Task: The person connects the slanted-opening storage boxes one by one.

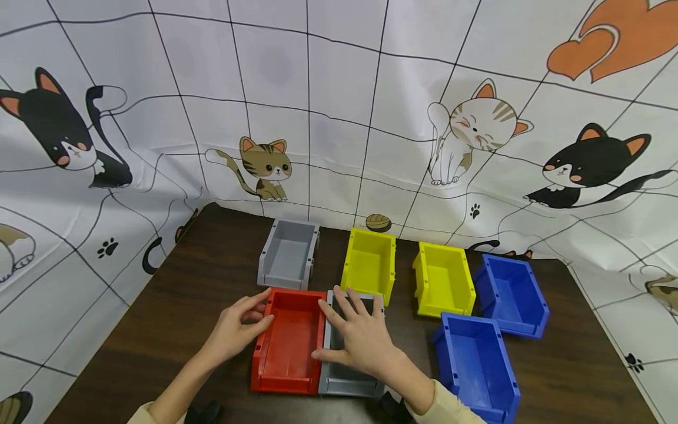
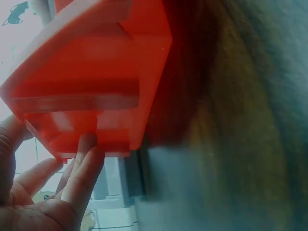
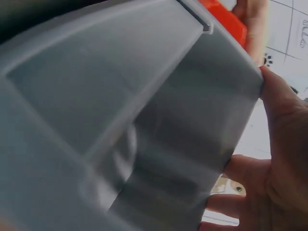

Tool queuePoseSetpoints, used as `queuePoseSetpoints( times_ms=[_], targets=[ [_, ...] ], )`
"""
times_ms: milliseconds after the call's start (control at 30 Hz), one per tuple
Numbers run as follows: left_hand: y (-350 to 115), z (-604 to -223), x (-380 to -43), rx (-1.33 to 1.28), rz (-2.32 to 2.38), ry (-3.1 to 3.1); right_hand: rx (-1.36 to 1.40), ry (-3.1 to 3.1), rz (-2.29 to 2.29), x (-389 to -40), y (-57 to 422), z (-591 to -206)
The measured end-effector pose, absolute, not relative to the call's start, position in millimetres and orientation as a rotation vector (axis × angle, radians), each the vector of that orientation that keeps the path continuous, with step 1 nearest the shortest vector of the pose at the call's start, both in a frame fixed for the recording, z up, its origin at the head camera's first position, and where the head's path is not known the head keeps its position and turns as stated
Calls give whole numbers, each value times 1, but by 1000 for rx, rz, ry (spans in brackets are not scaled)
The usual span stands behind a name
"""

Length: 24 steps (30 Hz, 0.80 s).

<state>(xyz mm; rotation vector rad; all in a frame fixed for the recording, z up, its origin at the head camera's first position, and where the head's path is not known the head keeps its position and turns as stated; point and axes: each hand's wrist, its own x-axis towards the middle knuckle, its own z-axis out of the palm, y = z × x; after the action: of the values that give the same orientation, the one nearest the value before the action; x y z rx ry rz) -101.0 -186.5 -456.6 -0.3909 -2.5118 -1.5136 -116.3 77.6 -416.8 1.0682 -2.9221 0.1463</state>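
Observation:
A red plastic storage bin (image 1: 291, 335) lies on the dark wooden table, side by side with a grey storage bin (image 1: 346, 380) that touches its right wall. My left hand (image 1: 238, 330) grips the red bin's left wall, thumb at the rim; in the left wrist view its fingertips rest against the wall's outside. Spread over the grey bin, my right hand (image 1: 360, 333) has long, straight fingers reaching the far rim. Its thumb touches the rims where the two bins meet. The right wrist view shows that thumb and several fingers along the grey bin's edge (image 3: 236, 144).
Behind stands another grey bin (image 1: 288, 253). Two yellow bins, one nearer (image 1: 368, 259) and one farther right (image 1: 445, 280), stand beyond my right hand. On the right are two blue bins, rear (image 1: 511, 294) and front (image 1: 477, 359). A cat-print cloth (image 1: 339, 118) hangs behind the table.

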Motion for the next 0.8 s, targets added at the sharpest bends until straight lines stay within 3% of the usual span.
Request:
queuePoseSetpoints(
  times_ms=[533,800],
  targets=[
    [-183,-451,-107,-334,-1462,-2584,1006,-2972,163,-116,76,-426],
    [-185,-450,-101,-302,-1453,-2605,1084,-2997,295,-123,79,-413]
  ],
)
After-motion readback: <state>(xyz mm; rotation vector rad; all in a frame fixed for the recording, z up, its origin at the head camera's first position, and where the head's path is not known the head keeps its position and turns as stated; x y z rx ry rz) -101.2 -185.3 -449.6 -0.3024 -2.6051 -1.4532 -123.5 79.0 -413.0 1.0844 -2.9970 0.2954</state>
